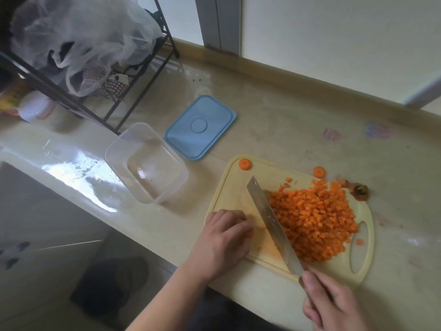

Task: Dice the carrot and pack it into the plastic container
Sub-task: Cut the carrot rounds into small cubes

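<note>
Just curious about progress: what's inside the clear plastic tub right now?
Nothing visible: the clear plastic tub looks empty, its bare bottom showing. The diced carrot sits on the cutting board. No part of the interior is covered.

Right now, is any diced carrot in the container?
No, the container is empty; the diced carrot is piled on the board.

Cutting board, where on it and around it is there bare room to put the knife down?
On the cutting board, the bare strip left of the knife, between the carrot slice and the left hand. Off it, open counter between the blue lid and the wall. The board's right side is crowded with diced carrot.
</note>
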`<state>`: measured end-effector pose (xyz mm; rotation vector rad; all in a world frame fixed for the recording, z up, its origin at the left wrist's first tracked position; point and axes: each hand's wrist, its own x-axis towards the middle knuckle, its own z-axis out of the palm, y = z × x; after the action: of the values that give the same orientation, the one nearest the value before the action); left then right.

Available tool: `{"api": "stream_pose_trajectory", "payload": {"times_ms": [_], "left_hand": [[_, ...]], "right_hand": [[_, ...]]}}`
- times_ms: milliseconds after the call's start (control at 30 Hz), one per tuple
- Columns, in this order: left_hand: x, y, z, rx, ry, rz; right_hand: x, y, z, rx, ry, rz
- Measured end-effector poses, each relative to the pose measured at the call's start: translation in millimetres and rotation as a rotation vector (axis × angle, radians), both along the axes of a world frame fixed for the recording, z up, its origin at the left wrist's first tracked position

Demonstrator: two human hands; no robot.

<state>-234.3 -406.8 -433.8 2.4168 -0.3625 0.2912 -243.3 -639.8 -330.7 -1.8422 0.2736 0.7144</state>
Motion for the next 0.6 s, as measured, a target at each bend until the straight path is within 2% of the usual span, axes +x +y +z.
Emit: {"api": "stream_pose_trajectory", "payload": {"times_ms": [267,467,600], "left_hand": [[-1,-2,-10,0.079,-0.081,0.065],[-4,-6,-15,0.009,-0.119,0.103],[-3,-13,-14,-0.041,-0.068,0.151]], "right_hand": [[-6,9,-6,0.030,0.011,0.015],[-7,9,-15,0.045,0.002,0.088],[-2,7,-14,0.041,0.014,0.116]]}}
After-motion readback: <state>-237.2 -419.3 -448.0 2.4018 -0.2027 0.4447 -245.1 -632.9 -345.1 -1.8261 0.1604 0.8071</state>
